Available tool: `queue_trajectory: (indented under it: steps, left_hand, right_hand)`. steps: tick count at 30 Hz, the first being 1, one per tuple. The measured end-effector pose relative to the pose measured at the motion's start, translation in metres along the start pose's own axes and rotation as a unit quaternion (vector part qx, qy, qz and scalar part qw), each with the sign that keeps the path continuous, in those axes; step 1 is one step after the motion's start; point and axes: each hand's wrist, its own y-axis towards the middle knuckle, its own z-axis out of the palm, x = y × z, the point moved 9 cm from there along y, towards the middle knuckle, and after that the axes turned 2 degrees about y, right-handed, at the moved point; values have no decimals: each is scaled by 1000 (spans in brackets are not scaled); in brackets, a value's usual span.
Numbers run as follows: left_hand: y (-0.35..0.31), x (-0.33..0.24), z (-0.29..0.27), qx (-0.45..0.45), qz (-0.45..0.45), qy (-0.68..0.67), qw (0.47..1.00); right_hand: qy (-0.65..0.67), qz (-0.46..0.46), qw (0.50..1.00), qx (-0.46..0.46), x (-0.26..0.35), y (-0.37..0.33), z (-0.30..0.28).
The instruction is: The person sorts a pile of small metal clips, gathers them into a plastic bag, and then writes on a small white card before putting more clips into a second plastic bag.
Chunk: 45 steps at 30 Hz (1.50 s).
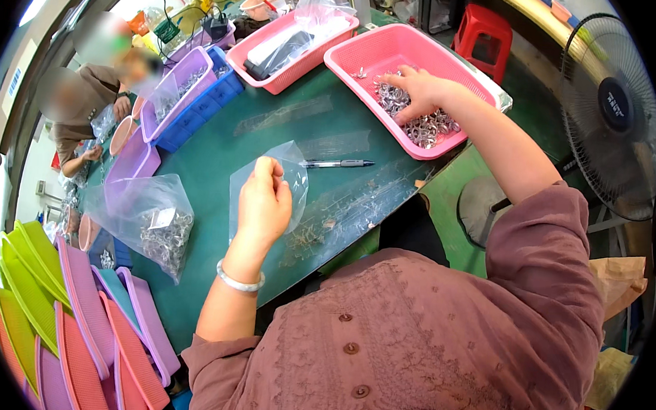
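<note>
My left hand (265, 203), with a pale bangle on its wrist, is closed on a clear plastic bag (297, 174) above the green table. The bag spreads out on both sides of the fingers. My right hand (419, 94) reaches into a pink plastic basket (371, 46). Its fingers are spread over a heap of small shiny metal pieces (425, 133), and some fingertips touch the heap. Nothing shows gripped in it. A pen (339, 164) lies on the table just right of the bag.
A filled clear bag of metal pieces (167, 229) stands at the left. Behind are another pink basket (296, 56) and a blue basket (203, 100). Stacked colourful baskets (84, 318) fill the lower left. A fan (612, 110) and red stool (485, 38) stand right. A co-worker (86, 107) sits far left.
</note>
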Motion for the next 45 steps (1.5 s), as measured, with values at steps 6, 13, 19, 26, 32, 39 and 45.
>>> queue_trajectory:
  steps: [6,13,19,26,32,39,45]
  left_hand:
    - [9,21,23,55,13,-31,998]
    - [8,45,37,78,11,14,997]
    - [8,59,52,110,-95,-75,987]
    - [-2,74,46,71,-176,-164,968]
    - [-4,79,48,81,-194,-206,956]
    - [-5,73,45,85,-207,-245,943]
    - [-4,70,43,86,-177,-225,954]
  right_hand:
    - [-10,-48,996,70,12,4,8]
    - [-41,-52,997,43,23,-5,0]
    - [16,-127,992,20,24,0,2]
    - [24,-90,990,-103,5,-3,-15]
    - [172,-75,974,-129,-23,4,-28]
    - [527,28,843,-100,-54,4,-31]
    - [662,46,745,-63,-43,-3,-30]
